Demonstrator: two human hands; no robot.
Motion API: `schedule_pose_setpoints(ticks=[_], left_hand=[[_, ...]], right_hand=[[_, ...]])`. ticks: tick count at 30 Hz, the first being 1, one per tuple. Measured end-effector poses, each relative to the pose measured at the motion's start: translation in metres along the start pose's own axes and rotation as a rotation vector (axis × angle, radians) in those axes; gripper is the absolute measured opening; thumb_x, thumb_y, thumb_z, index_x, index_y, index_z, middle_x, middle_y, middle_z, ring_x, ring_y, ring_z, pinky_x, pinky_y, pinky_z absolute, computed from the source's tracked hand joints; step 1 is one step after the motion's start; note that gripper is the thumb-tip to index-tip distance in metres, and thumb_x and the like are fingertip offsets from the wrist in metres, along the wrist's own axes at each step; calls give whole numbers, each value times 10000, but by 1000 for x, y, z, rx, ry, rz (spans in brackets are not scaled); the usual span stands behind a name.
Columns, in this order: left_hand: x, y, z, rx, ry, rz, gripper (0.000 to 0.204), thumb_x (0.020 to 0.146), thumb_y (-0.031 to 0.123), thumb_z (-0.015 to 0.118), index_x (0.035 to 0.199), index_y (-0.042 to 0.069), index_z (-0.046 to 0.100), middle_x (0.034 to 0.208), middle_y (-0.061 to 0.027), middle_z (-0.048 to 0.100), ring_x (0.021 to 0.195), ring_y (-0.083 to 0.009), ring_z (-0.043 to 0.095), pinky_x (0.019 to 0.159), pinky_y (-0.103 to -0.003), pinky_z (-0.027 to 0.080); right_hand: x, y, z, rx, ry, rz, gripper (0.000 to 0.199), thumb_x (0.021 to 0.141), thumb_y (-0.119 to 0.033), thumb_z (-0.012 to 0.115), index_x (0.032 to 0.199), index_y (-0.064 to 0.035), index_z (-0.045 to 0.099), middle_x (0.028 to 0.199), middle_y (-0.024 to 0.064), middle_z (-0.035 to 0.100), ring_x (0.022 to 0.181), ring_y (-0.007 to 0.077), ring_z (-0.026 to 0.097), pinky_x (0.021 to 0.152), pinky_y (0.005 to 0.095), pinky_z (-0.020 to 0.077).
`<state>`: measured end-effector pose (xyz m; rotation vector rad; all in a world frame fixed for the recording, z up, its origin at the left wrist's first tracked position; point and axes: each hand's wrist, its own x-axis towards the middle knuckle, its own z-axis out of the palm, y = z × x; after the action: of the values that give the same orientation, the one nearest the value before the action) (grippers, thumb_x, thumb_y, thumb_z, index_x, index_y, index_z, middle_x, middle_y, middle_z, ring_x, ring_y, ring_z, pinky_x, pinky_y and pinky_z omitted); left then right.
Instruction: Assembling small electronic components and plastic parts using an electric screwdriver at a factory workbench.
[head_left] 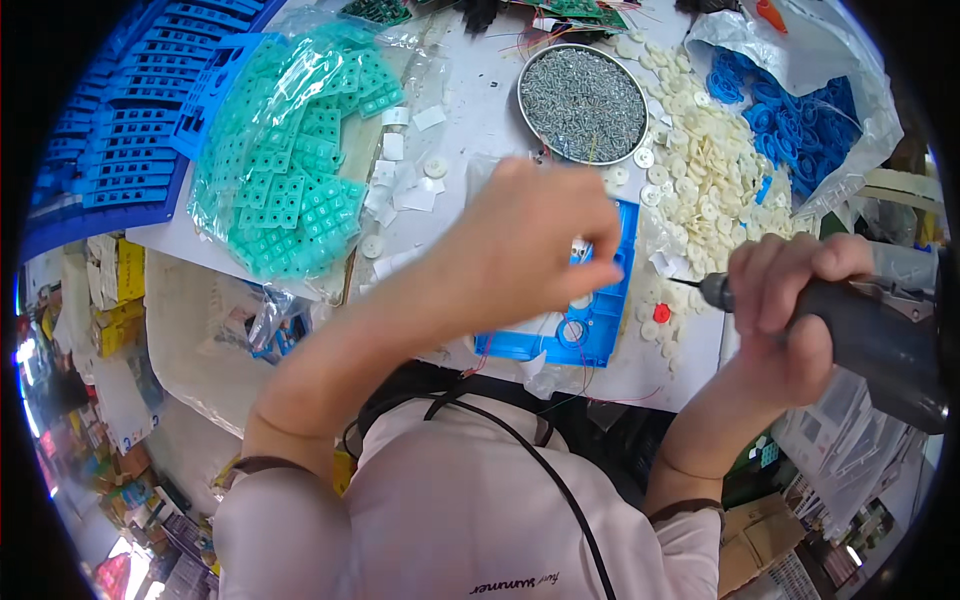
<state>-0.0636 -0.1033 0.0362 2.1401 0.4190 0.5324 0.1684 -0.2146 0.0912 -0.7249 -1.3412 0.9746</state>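
blue plastic housing (pixel 600 335) under left hand (pixel 535 245), fingers pinching a small white part (pixel 578 246); right hand (pixel 790 310) grips electric screwdriver (pixel 870 335).

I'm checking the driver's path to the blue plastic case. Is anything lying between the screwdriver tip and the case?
Nothing visible blocks it. The screwdriver in the right hand points its tip at the blue case across a short stretch of bare table; a small red piece lies just below that line. The left hand is over the case.

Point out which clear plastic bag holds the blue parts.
The clear bag at the far right, beside the heap of white discs, holds blue ring-shaped parts; the bag at the left holds teal square pads.
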Motion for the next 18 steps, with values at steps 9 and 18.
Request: schedule_pose_setpoints(ticks=[9,18], left_hand=[[-51,-7,35,116,215,144,237,791,110,820,1004,159,727,964,39,683,870,-166,640,878,-431,369],[-48,-6,35,76,209,179,257,760,112,836,979,168,714,928,45,666,850,-178,626,877,-437,376]], right_hand=[[-2,12,65,112,48,-41,353,923,-293,749,1125,-167,488,696,-60,601,512,89,555,529,289,422],[-8,12,59,273,17,-18,385,900,-201,797,1121,-118,493,727,16,613,602,187,610,582,370,481]])
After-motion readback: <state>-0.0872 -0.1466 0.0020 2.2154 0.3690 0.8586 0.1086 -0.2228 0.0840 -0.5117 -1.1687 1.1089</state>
